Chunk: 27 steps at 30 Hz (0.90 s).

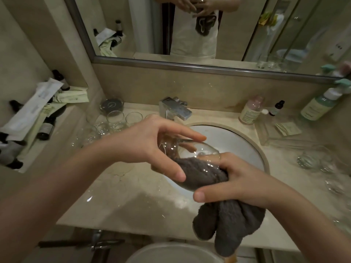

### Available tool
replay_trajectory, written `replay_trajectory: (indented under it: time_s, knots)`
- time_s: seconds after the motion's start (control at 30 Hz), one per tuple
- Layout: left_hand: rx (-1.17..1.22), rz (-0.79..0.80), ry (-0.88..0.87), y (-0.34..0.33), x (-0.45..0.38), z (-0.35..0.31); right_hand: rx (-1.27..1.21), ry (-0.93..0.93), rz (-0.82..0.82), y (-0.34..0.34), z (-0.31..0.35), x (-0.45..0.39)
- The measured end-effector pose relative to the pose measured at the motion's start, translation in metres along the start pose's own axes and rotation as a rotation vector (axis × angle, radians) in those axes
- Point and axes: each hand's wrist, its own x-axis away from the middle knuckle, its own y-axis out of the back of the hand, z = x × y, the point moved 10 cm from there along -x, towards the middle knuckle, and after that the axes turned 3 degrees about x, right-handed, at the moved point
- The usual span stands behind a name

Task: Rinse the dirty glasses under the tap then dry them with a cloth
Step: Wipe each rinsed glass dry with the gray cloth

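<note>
Over the sink [237, 137] I hold a clear drinking glass [197, 151] tilted on its side. My left hand [152, 145] grips its base end, fingers over the top and thumb underneath. A dark grey cloth [226, 223] is stuffed into the glass's mouth, and its loose end hangs down below my right hand [241, 183], which grips the cloth at the rim. The chrome tap [175, 110] stands behind; no water is seen running. Several clear glasses [115, 122] stand on the counter left of the tap, and more glasses [311, 160] sit at the right.
Bottles [248, 112] and a pump bottle [319, 106] line the back right of the marble counter [117, 186], beside a clear tray [284, 135]. A side shelf at the left holds dark bottles and sachets [43, 103]. A mirror [190, 25] hangs above.
</note>
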Motion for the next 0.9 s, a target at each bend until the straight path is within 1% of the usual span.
replay_trajectory:
  time_s: [0.07,0.13,0.17,0.27,0.33,0.43,0.53,0.6,0.73,0.83,0.9]
  knots:
    - [0.010,-0.027,0.022,0.001,-0.002,0.011,-0.047,-0.018,-0.058,0.001,-0.008,-0.001]
    - [0.010,-0.072,0.026,0.005,-0.001,0.016,-0.168,-0.029,-0.123,0.005,-0.016,-0.001]
    - [-0.017,-0.071,0.009,0.005,-0.001,0.014,-0.235,-0.042,-0.144,0.007,-0.020,-0.001]
    - [-0.089,-0.001,-0.031,-0.001,0.001,0.002,-0.416,-0.093,-0.120,0.005,-0.029,-0.003]
    - [-0.013,0.000,-0.045,0.001,0.002,0.001,-0.464,-0.088,-0.061,0.003,-0.025,-0.004]
    - [0.127,-0.060,-0.018,0.006,0.003,0.010,-0.423,-0.059,0.033,0.000,-0.010,-0.003]
    - [0.264,-0.090,0.035,0.001,0.003,0.022,-0.205,-0.074,0.117,-0.001,-0.002,0.001]
    - [0.309,-0.107,0.051,-0.004,0.002,0.025,-0.106,-0.110,0.131,0.000,-0.005,0.004]
    - [0.439,-0.126,0.091,-0.015,-0.002,0.031,-0.133,-0.147,0.102,0.000,-0.006,0.011]
    - [0.541,-0.094,0.156,-0.026,-0.003,0.040,-0.171,-0.157,0.085,0.000,-0.010,0.014]
    - [0.555,-0.066,0.189,-0.032,-0.002,0.043,-0.251,-0.170,0.057,0.000,-0.016,0.015]
